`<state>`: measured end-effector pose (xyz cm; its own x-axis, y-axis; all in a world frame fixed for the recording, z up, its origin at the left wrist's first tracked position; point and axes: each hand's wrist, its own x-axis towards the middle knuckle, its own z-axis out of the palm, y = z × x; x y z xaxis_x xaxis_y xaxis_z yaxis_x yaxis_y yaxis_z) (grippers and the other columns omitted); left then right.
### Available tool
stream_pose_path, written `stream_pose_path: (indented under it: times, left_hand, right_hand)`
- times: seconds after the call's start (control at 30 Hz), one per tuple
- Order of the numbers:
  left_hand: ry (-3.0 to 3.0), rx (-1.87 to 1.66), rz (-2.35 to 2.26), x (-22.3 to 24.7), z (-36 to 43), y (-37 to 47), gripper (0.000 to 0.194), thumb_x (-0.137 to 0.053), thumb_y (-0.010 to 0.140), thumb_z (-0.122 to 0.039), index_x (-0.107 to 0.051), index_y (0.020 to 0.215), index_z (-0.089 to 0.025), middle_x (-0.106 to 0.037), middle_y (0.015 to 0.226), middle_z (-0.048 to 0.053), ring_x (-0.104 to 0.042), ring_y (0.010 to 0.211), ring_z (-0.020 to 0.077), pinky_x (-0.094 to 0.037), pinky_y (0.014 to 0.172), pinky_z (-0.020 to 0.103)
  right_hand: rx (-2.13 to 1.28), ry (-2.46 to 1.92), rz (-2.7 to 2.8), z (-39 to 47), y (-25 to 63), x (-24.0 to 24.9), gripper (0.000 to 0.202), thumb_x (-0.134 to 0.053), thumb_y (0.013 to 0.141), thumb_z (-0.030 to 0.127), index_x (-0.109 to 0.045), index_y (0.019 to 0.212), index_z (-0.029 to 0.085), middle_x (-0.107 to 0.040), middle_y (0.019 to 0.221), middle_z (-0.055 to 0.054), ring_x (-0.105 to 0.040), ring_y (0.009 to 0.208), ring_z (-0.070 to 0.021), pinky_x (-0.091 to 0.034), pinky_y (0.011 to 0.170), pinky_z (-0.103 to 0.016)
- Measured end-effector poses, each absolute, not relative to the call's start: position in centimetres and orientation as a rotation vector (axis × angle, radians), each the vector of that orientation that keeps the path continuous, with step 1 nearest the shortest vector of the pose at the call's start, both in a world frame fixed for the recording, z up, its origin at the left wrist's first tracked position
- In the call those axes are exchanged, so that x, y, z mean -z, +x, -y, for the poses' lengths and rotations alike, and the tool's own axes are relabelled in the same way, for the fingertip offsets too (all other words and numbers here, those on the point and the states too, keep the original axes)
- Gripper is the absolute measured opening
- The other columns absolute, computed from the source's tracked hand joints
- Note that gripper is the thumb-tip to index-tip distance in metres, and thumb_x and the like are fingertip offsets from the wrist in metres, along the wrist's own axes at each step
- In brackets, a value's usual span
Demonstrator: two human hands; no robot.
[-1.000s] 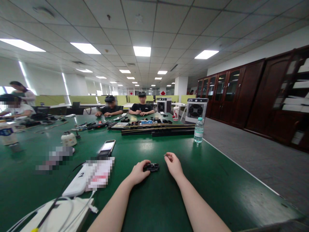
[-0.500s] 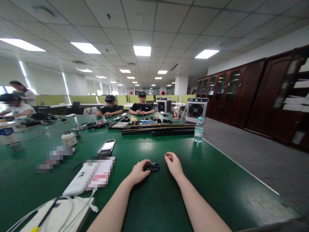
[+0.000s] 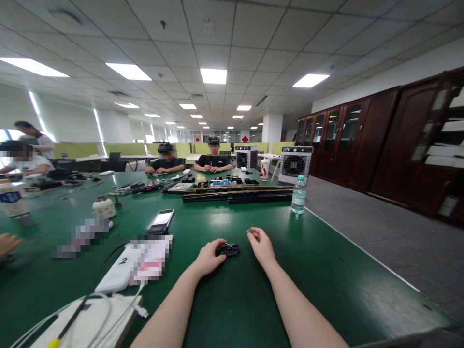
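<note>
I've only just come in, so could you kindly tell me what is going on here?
At a green table, a person's left hand holds a small black part by one end. The right hand pinches what looks like a tiny piece, apart from that part. A bottle stands upright beyond.

the bare left forearm (image 3: 168, 302) is extended from the lower edge of the view and slanted forward to the right; the bare right forearm (image 3: 302, 302) is slanted forward to the left, so that the wrists are brought closer together than the lower parts of the arms. the bare left hand (image 3: 208, 258) is held with its back upward, thumb and fingers parted in a curve. the bare right hand (image 3: 261, 247) is placed slightly farther forward, its fingers bent and pinched toward the thumb. a gap is left between the hands.
</note>
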<state>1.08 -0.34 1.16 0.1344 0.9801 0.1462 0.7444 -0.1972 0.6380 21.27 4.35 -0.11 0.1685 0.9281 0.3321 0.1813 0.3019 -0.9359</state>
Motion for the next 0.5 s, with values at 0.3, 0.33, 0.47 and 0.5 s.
stream_pose_path:
  times: [0.3,0.33,0.47,0.5]
  left_hand:
    - [2.01,-0.779,-1.645,-0.97,0.22,0.99,0.048,-0.061,0.072,-0.017,-0.057,0.12,-0.021,-0.065,0.118,0.006,-0.06,0.11,0.0229,-0.044,0.099,0.032]
    - [2.009,-0.781,-1.645,-0.92,0.2,0.97,0.048,-0.061,0.072,-0.017,-0.057,0.119,-0.021,-0.065,0.118,0.006,-0.06,0.11,0.0228,-0.044,0.099,0.032]
    - [2.012,-0.783,-1.647,-0.77,0.12,0.94,0.047,-0.061,0.072,-0.017,-0.057,0.119,-0.022,-0.065,0.118,0.006,-0.06,0.11,0.0226,-0.044,0.099,0.032]
    - [2.016,-0.785,-1.645,-0.73,0.1,0.93,0.047,-0.061,0.072,-0.017,-0.057,0.119,-0.022,-0.065,0.118,0.006,-0.06,0.11,0.0227,-0.044,0.099,0.032]
  right_hand:
    - [-0.733,-1.08,1.334,-4.05,21.18,-0.3,0.032,-0.061,0.072,0.042,-0.065,0.093,0.018,-0.073,0.093,-0.011,-0.068,0.09,-0.0247,-0.053,0.084,-0.04]
    - [-0.732,-1.073,1.338,-4.01,21.14,-0.35,0.032,-0.061,0.072,0.043,-0.065,0.093,0.018,-0.073,0.093,-0.011,-0.068,0.09,-0.0246,-0.053,0.084,-0.04]
    - [-0.732,-1.048,1.371,-3.78,20.97,-0.6,0.035,-0.06,0.074,0.045,-0.065,0.095,0.018,-0.073,0.095,-0.011,-0.067,0.09,-0.0239,-0.053,0.084,-0.039]
    - [-0.735,-1.043,1.381,-3.71,20.94,-0.67,0.035,-0.06,0.074,0.045,-0.065,0.095,0.018,-0.072,0.095,-0.01,-0.067,0.09,-0.0238,-0.053,0.083,-0.038]
